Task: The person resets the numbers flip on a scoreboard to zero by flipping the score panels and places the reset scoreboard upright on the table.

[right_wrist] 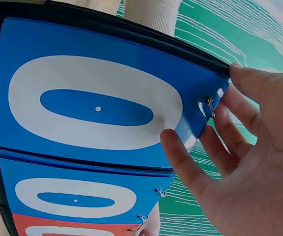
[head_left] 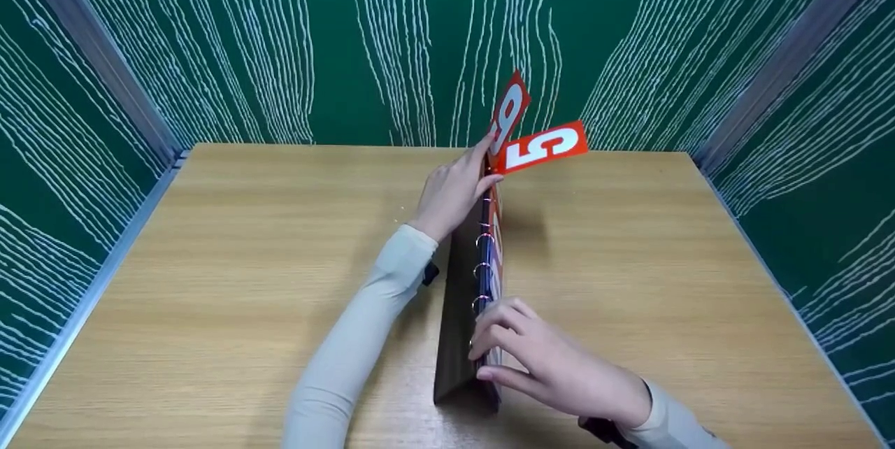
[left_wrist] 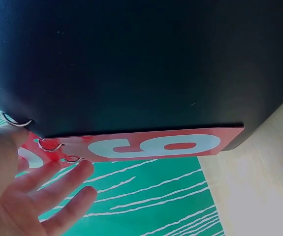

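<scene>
A black tent-shaped flip scoreboard (head_left: 461, 323) stands on the table, with number cards on rings along its top ridge. At its far end my left hand (head_left: 451, 190) touches the raised red cards with straight fingers. The red 9 card (head_left: 512, 108) tilts up beside the index finger. The thumb is under the red 5 card (head_left: 545, 147), which sticks out right. Over the near end, my right hand (head_left: 538, 358) holds the ridge, its bent fingers over the top edge. In the right wrist view, its thumb rests at the corner beside the large blue 0 card (right_wrist: 131, 59).
The wooden table (head_left: 280, 225) extends on both sides of the scoreboard. Green panels (head_left: 447, 36) with white wavy lines stand behind and at both sides. Smaller blue (right_wrist: 82, 196) and red (right_wrist: 92, 228) cards hang alongside the large one.
</scene>
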Available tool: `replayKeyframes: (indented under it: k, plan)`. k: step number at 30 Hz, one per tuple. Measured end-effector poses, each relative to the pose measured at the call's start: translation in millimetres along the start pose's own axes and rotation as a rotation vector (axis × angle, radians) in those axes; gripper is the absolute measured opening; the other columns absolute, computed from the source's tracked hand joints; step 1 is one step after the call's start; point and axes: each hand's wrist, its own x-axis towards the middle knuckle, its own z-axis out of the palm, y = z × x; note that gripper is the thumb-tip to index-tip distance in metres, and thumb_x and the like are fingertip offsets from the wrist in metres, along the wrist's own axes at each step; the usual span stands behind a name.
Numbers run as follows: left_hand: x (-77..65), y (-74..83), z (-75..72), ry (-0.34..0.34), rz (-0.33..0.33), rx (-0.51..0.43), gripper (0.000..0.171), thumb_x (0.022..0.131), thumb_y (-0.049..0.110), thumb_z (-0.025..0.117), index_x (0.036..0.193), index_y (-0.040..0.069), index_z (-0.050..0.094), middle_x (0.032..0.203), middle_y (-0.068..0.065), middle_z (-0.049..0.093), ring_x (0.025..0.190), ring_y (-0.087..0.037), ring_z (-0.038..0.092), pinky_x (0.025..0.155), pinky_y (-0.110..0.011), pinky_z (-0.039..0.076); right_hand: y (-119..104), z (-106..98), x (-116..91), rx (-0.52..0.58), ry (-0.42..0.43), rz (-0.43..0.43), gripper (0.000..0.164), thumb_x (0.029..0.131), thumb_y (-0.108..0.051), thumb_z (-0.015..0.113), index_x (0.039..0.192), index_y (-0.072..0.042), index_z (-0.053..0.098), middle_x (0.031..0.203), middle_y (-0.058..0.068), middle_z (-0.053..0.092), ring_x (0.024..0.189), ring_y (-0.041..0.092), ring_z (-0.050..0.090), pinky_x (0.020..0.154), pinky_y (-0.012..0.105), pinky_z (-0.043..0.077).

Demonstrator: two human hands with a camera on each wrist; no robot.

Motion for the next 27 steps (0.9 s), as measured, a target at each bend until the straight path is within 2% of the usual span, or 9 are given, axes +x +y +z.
replayKeyframes:
  k: [4,11,22,27]
  plan:
    - [0.7,-0.1,-0.7,-0.01,-0.005,-0.002,0.075,0.101,0.051,0.053,0.163,0.02,0.023,0.161,-0.003,0.045,0.127,-0.02,0.064,0.109,-0.039,0.051,0.4,-0.3,0.1,0.001,0.002,-0.003,0.015,0.097,-0.023,0.07,0.11,-0.025,0.063,0.12,-0.01,0.058,0.119,0.01,0.05,0.1,0.023,0.046]
    - [1.0,0.6,-2.5,-0.009,0.011,0.03,0.076,0.102,0.049,0.053,0.163,0.018,0.021,0.16,-0.006,0.046,0.116,-0.023,0.068,0.105,-0.039,0.054,0.5,0.7,1.2,0.013,0.015,-0.044,0.017,0.095,-0.02,0.072,0.11,-0.022,0.064,0.12,-0.008,0.058,0.119,0.012,0.051,0.102,0.024,0.044]
    - [0.3,2.9,-0.9,-0.035,-0.025,0.006,0.073,0.102,0.051,0.051,0.163,0.023,0.024,0.16,-0.004,0.046,0.126,-0.022,0.064,0.109,-0.042,0.052,0.3,1.2,0.3,0.009,0.015,-0.041,0.024,0.09,-0.016,0.076,0.109,-0.022,0.064,0.119,-0.008,0.058,0.119,0.012,0.051,0.103,0.024,0.044]
    - [0.7,3.5,-1.4,-0.04,-0.023,0.001,0.069,0.103,0.048,0.052,0.162,0.025,0.025,0.159,-0.003,0.047,0.125,-0.021,0.063,0.11,-0.043,0.051,0.7,0.6,0.2,0.004,0.019,-0.038,0.018,0.094,-0.02,0.073,0.11,-0.023,0.064,0.12,-0.009,0.058,0.119,0.012,0.051,0.102,0.024,0.044]
